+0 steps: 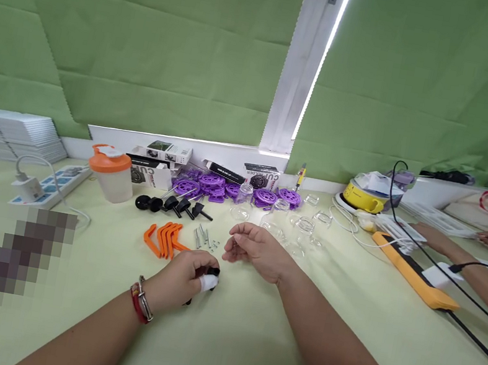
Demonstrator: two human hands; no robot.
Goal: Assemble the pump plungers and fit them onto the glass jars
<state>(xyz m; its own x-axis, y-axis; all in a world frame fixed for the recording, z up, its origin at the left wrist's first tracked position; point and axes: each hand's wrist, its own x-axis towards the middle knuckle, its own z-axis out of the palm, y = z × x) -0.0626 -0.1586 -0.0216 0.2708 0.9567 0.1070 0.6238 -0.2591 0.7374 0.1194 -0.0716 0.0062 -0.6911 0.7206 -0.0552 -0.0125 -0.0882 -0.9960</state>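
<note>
My left hand (184, 279), with bracelets at the wrist and a white wrap on the thumb, is closed around a black plastic part (213, 271), mostly covered by the fingers. My right hand (255, 250) hovers just to the right, its fingers loosely curved, with nothing visible in them. Between and beyond the hands lie metal screws (199, 239) and tiny nuts (215, 244). Several orange bent pieces (164, 239) rest left of the screws. Behind them are black knob-like parts with stems (172, 204) and a pile of purple perforated discs (211, 184).
Clear cup-shaped parts (305, 226) stand beyond my right hand. An orange-lidded shaker bottle (110, 175) and a power strip (50, 186) are at left. Cup holder boxes (260, 176) line the back. An orange-black power strip (414, 272) with cables lies right, near another person's arms (461, 262).
</note>
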